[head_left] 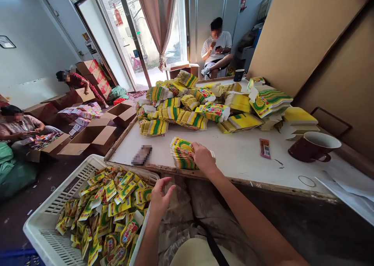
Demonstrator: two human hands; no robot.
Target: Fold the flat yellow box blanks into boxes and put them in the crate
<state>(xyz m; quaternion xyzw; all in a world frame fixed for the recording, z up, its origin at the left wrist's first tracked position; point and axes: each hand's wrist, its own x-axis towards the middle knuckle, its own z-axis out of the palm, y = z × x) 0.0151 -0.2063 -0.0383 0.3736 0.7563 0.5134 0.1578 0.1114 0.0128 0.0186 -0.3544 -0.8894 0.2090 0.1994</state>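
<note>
My right hand [203,156] grips the right side of a fanned stack of flattened yellow-and-green cartons [181,153] near the front edge of the table. Its thumb and fingers close on the top cartons; the fingertips underneath are hidden. Below the table edge, my left hand [161,197] holds nothing, with thumb and fingers apart. It hovers beside the right rim of a white plastic basket [60,194], which is heaped with small folded yellow cartons [117,207]. Bundles of flat cartons [178,106] are piled behind the stack.
On the white table [230,149] lie a phone [142,155], a small packet [265,148] and a maroon mug [314,146]. Open cardboard boxes [90,139] stand on the floor at left. Two people work there; another person [217,45] sits behind the table.
</note>
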